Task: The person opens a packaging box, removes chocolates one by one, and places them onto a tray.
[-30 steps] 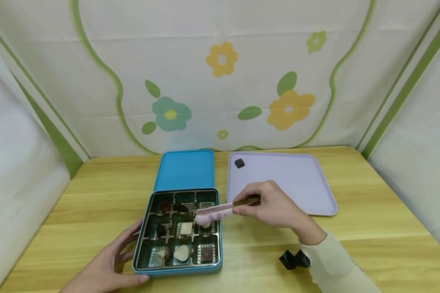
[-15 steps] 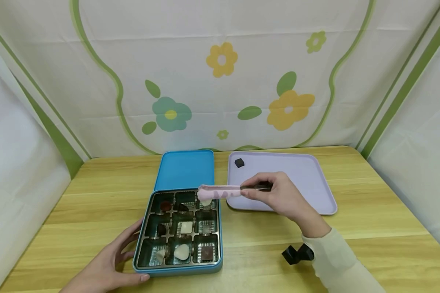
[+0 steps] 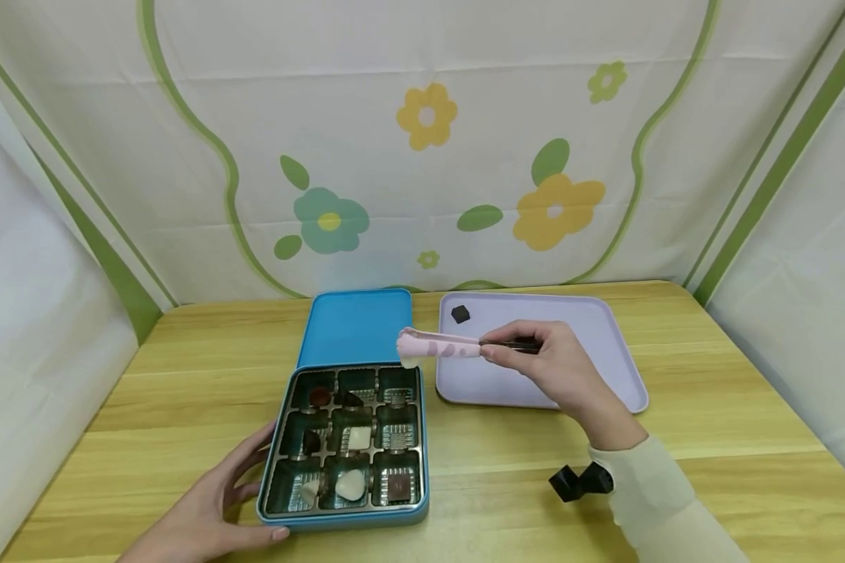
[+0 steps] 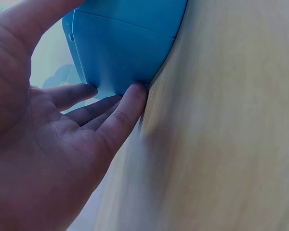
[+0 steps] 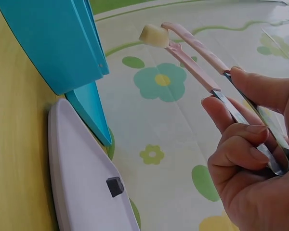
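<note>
My right hand (image 3: 559, 363) pinches a pair of pink-tipped metal tongs (image 3: 440, 345) between thumb and fingers, above the lilac tray's left side. A cream-white chocolate (image 5: 154, 36) sits in the tong tips, clear in the right wrist view and mostly covered in the head view. Below and left is a blue tin (image 3: 352, 519) with a divided insert. Its compartments hold brown and white chocolates, such as a white piece (image 3: 350, 485) in the front row. My left hand (image 3: 207, 500) touches the tin's front left corner; in the left wrist view its extended fingers (image 4: 130, 108) meet the side wall.
The lilac tray (image 3: 535, 387) bears one dark chocolate (image 3: 461, 313) near its back left corner. Behind the tin lies the blue lid (image 3: 357, 324). A black object (image 3: 580, 482) is by my right sleeve. A flowered cloth (image 3: 366, 102) closes off the back of the table.
My right hand has lifted the tongs from the tin's right column, moving back and right with the white chocolate. The right column's middle compartment now holds no chocolate. My left hand stays put.
</note>
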Motion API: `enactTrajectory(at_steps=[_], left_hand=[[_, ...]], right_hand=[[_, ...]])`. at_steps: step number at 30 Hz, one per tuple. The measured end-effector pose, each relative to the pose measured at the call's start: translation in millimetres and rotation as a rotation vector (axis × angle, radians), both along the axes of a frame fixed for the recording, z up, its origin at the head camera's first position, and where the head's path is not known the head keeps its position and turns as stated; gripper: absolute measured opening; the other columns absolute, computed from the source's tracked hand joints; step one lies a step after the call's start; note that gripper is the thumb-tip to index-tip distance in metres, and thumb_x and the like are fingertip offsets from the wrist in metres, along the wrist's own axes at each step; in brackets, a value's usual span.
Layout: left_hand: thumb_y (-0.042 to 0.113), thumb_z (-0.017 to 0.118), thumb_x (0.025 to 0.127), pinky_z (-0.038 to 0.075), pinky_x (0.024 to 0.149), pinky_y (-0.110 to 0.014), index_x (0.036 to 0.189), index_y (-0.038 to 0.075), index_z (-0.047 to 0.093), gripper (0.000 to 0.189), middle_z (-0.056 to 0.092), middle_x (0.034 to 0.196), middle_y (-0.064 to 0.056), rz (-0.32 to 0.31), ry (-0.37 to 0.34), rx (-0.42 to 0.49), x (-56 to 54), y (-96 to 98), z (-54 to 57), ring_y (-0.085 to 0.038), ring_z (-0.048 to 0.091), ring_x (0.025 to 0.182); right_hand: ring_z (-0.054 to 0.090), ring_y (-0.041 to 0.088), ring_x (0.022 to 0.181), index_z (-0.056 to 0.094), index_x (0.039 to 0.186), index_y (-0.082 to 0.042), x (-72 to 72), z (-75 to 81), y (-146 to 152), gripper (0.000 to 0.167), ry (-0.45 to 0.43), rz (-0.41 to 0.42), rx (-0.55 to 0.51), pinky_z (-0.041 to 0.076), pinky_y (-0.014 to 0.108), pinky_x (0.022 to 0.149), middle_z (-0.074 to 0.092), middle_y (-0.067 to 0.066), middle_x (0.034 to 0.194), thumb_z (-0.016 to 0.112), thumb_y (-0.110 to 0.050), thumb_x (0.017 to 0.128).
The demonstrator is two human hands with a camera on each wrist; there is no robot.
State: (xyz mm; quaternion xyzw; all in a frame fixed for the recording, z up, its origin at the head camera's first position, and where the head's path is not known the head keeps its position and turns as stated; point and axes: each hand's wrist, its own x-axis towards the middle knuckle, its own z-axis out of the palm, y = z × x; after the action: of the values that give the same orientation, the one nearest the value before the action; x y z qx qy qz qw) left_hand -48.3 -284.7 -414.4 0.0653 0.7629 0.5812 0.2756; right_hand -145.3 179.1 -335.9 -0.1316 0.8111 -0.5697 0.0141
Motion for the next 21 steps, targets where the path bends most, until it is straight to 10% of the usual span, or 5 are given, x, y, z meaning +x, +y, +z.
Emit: enactTrajectory(at_steps=[11, 21], left_hand=[[0.014, 0.083, 0.095, 0.056, 0.101, -0.024, 0.175, 0.029, 0.006, 0.112, 0.009, 0.180, -0.022, -0.005, 0.045, -0.055, -0.9, -1.4, -3.2, -0.057, 0.024, 0.158], [0.015, 0.084, 0.094, 0.054, 0.104, -0.022, 0.174, 0.034, 0.011, 0.109, 0.012, 0.181, -0.017, 0.004, 0.073, -0.067, 0.6, -4.5, -8.3, 0.025, 0.040, 0.134]], right_hand=[[0.065, 0.005, 0.079, 0.081, 0.113, 0.000, -4.4, 1.1, 15, 0.023, -0.008, -0.076, -0.062, 0.049, 0.023, 0.068, 0.080, -0.013, 0.092, 0.083, -0.015, 0.096], [0.045, 0.010, 0.066, 0.080, 0.115, -0.001, -6.8, -15.2, 38, 0.028, -0.122, -0.162, -0.055, 0.037, 0.024, 0.061, 0.078, -0.012, 0.086, 0.082, -0.023, 0.098]])
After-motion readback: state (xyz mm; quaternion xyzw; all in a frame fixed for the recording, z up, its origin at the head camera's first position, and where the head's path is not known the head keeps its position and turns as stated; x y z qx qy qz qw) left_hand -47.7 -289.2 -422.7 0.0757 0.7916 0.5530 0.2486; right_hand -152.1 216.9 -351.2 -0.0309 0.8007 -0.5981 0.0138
